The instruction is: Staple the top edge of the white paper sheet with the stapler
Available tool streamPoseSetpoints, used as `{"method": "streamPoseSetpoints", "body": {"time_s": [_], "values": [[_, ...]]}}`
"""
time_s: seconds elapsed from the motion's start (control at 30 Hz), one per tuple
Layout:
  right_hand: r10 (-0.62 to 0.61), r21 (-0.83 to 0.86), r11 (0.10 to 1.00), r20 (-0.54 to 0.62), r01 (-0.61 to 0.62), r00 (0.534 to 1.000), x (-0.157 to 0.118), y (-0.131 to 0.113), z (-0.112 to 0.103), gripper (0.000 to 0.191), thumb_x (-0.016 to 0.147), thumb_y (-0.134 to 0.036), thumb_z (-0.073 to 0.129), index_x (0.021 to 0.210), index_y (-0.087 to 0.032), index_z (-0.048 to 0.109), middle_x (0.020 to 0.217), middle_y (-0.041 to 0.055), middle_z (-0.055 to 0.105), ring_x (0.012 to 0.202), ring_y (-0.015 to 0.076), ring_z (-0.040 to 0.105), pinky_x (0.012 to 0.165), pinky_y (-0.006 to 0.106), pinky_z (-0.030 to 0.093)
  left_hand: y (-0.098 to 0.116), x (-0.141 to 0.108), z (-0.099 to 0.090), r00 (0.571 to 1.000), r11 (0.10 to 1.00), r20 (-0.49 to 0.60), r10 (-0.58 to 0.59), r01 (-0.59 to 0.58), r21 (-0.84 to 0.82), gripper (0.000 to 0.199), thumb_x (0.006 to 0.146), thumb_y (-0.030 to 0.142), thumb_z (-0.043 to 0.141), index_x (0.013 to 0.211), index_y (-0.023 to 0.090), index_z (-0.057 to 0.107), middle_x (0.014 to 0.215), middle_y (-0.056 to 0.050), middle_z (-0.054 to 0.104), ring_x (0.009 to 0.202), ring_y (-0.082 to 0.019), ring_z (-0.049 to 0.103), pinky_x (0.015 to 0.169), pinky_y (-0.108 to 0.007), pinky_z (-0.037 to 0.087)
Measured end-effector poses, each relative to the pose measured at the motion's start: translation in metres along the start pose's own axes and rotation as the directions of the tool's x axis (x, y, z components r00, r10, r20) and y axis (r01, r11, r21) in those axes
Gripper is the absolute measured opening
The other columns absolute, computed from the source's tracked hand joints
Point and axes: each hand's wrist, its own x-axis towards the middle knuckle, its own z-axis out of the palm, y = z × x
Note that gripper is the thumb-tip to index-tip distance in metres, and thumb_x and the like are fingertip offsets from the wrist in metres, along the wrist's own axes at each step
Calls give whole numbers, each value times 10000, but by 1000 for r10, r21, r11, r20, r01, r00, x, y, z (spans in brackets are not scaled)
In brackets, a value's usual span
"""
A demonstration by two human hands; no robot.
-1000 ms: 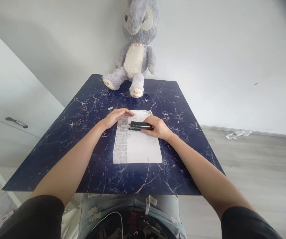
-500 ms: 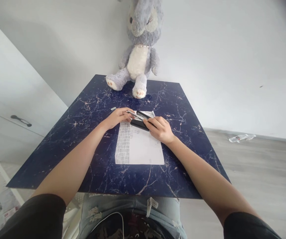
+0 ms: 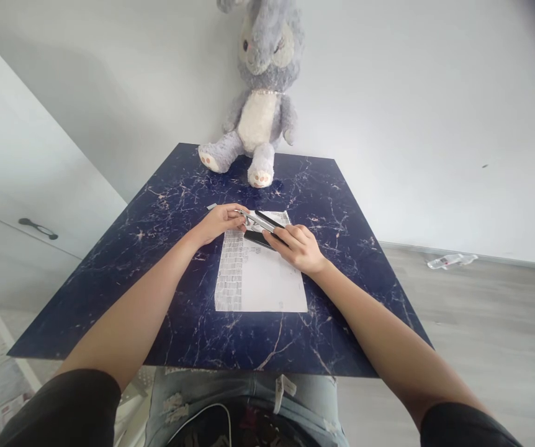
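A black stapler (image 3: 258,239) lies spread apart above a printed sheet of paper (image 3: 272,285), its silvery metal magazine showing between the black top and base. My right hand (image 3: 301,248) is closed around the stapler's hinge end. At the other end, my left hand (image 3: 224,221) pinches the tip of the metal magazine with thumb and fingers. Whether a staple strip sits between those fingers is too small to tell. Just behind the left hand, a small grey piece (image 3: 211,206), looking like a strip of staples, rests on the table.
The dark blue marbled table (image 3: 342,323) stands against the wall. A grey plush toy (image 3: 258,118) sits at its back edge. To the left is a white cabinet with a dark handle (image 3: 38,228). A clear plastic wrapper (image 3: 451,261) lies on the floor at right.
The stapler's metal magazine has tilted and now shows more clearly between its black halves. My right hand has shifted slightly on the hinge end; my left hand stays at the tip.
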Motion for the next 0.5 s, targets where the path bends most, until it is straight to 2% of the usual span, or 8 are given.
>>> {"method": "streamPoseSetpoints", "body": {"time_s": [0.2, 0.33, 0.4, 0.5], "values": [[-4, 1, 1000, -14, 4, 1000, -1, 1, 1, 427, 1088, -224, 500, 1469, -386, 606, 1262, 59, 732, 1133, 263, 629, 872, 429, 473, 1, 0, 0, 1000, 1000, 1, -5, 5, -9, 476, 831, 439, 880, 1192, 173, 720, 946, -97, 790, 805, -200, 749, 822, -365, 619], [30, 12, 999, -24, -30, 999, -3, 2, 3, 427, 1082, -246, 515, 1467, -405, 605, 1250, 55, 736, 1124, 268, 628, 869, 433, 466, 4, -2, 1, 999, 998, 10, -40, 40, -40, 502, 823, 425, 883, 1220, 186, 692, 952, -87, 779, 772, -200, 754, 739, -343, 640], [50, -6, 999, -56, -50, 997, -3, 2, 4, 421, 1073, -243, 532, 1448, -412, 621, 1228, 53, 741, 1108, 268, 625, 867, 435, 453, 4, -2, 1, 998, 996, 10, -65, 65, -57, 516, 820, 412, 881, 1239, 196, 670, 951, -75, 770, 744, -200, 756, 704, -348, 654], [106, -44, 992, -167, -115, 980, -2, 2, 6, 397, 1044, -212, 557, 1378, -393, 675, 1152, 60, 747, 1056, 272, 623, 871, 451, 427, 4, -1, 1, 996, 994, -17, -88, 87, -67, 530, 809, 389, 880, 1243, 202, 640, 943, -61, 752, 683, -190, 745, 663, -364, 668]]}}
